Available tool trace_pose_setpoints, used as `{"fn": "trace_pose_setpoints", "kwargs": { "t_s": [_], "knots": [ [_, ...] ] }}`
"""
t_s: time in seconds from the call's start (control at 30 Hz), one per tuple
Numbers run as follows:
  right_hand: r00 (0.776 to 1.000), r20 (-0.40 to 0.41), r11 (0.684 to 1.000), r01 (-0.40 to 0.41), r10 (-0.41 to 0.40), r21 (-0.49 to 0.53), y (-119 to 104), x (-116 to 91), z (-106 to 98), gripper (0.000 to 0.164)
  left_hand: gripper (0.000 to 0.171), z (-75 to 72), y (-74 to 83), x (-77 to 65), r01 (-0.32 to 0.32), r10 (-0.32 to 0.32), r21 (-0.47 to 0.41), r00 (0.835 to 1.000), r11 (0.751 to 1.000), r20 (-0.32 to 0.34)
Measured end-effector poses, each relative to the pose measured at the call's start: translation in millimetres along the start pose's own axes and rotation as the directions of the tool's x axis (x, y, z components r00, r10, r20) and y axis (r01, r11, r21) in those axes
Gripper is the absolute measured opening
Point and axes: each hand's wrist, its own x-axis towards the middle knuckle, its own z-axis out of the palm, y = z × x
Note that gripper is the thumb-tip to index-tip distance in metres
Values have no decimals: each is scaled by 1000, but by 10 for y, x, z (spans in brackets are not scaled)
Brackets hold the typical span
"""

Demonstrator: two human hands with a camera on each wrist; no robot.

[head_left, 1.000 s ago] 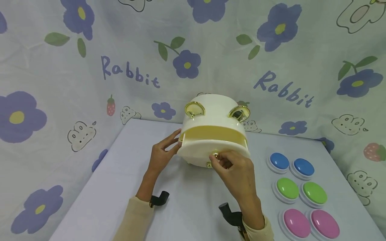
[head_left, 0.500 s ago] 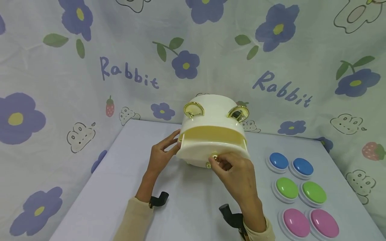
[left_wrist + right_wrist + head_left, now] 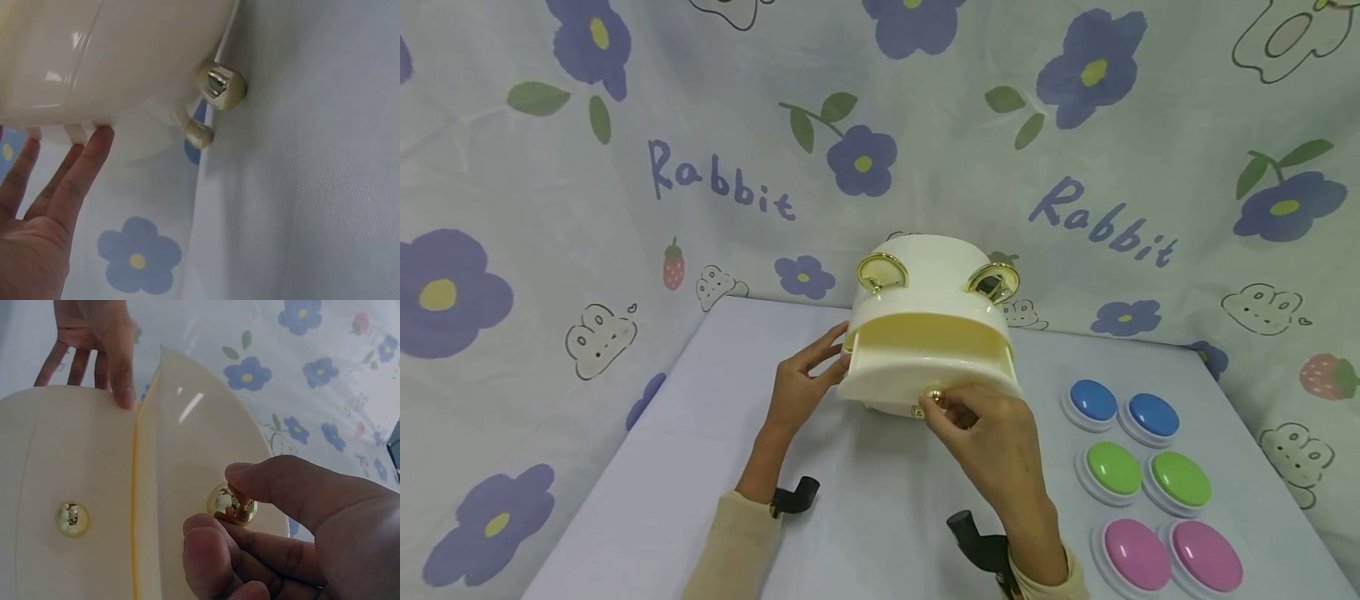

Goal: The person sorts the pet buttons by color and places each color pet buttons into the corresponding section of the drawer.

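A glossy cream storage box with gold-rimmed ears stands near the back of the table. Its upper drawer is pulled out, and the yellowish inside shows above the drawer front. My right hand pinches the drawer's gold knob between thumb and fingers. At the box's left side, my left hand touches the wall with fairly straight fingers. In the right wrist view its thumb lies by the front edge. A second gold knob sits on the lower front.
On the right of the white table are paired round push buttons: blue, green and pink. Behind the box hangs a flower-printed cloth. Small gold feet carry the box.
The drawer has come a little farther out toward me, with my right hand moving along on its knob. My left hand has stayed at the box's side.
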Motion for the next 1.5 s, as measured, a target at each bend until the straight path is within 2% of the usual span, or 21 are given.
{"fn": "trace_pose_setpoints", "kwargs": {
  "t_s": [0.2,0.7,1.5],
  "knots": [
    [1000,10,1000,-1,1,-2,-19,-12,-21,20,51,-7,2,3,-5,5,11,1000,1000,3],
    [999,43,1000,-15,16,-19,-63,-38,-58,18,52,-8,-28,-8,5,-4,-50,1000,999,17],
    [996,85,998,-25,30,-55,-121,-68,-141,21,53,-1,-23,3,11,-10,-37,1000,999,10]
  ]
}}
